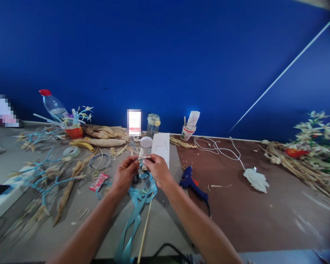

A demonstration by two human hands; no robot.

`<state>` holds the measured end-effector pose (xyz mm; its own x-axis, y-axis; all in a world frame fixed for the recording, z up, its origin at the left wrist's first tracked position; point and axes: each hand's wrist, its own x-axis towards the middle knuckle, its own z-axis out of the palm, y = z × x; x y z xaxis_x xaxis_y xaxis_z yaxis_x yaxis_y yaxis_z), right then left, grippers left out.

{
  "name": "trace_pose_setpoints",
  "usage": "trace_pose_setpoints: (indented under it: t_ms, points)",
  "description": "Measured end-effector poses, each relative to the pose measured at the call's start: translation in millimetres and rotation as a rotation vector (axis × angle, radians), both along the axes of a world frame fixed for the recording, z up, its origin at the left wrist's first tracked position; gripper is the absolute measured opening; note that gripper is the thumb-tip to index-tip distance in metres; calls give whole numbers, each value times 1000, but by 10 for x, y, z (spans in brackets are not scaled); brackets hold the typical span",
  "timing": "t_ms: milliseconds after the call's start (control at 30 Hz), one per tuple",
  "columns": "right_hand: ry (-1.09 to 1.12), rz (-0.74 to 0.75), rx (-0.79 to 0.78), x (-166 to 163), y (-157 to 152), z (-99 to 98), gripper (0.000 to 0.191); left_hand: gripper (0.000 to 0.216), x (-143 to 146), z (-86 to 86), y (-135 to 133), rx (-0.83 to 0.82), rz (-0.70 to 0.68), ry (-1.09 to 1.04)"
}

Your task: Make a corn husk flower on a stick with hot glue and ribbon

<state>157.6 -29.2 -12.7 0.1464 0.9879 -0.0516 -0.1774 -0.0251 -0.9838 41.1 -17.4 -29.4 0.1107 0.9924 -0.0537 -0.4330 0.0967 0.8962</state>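
My left hand (125, 174) and my right hand (158, 169) are close together over the middle of the table. Each pinches one end of a small pale strip (145, 157), which looks like dried husk. Beneath them lies a tangle of light blue ribbon (137, 209), trailing toward the front edge. A thin wooden stick (145, 234) runs forward from the ribbon. Right of my right forearm rests a blue glue gun (193, 184). A red candy wrapper (98, 182) is left of my left hand. What lies directly under my fingers is partly hidden.
Blue-stemmed husk flowers (45, 189) and dried husks (107, 134) cover the left side. A bottle (53, 104), a jar (153, 124) and a paper cup (188, 132) stand at the back. White cable (222, 148), crumpled tissue (256, 179) and a flower bunch (313, 150) lie right.
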Motion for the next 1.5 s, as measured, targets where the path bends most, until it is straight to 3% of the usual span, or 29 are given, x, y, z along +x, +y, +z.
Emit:
trace_pose_setpoints:
  t_ms: [133, 267, 400, 500, 633, 733, 833, 967, 1100, 1367, 1500]
  points:
    - [89, -23, -7, -114, -21, -4, 9, 13, -26, -82, 16, 168, 146, 240]
    - [327, -67, -80, -236, -27, -19, 12, 14, -66, -136, 26, 352, 306, 549]
    - [527, -89, -125, -317, -22, -29, 15, 19, -104, -172, 29, 597, 362, 832]
    - [563, -146, -132, -359, -23, -26, 16, 21, -120, -190, 25, 721, 353, 904]
    - [532, -220, -119, -402, -35, -12, 17, 21, -112, -194, 6, 764, 343, 876]
    - [477, -245, -94, -412, -52, 10, 16, 21, -80, -183, -23, 716, 338, 812]
    - [426, -233, -60, -389, -67, 31, 12, 19, -36, -168, -52, 561, 287, 709]
    - [295, -226, -22, -327, -57, -2, 10, 23, 4, -128, -51, 336, 141, 506]
    - [146, -228, 0, -242, -26, -83, 11, 28, 8, -77, -14, 211, 2, 355]
    - [-263, -187, 116, -31, -29, -62, 16, 20, -40, -99, 29, 74, -31, 171]
    - [-278, -175, 117, 18, -23, -70, 17, 14, -94, -76, 112, -30, 124, -48]
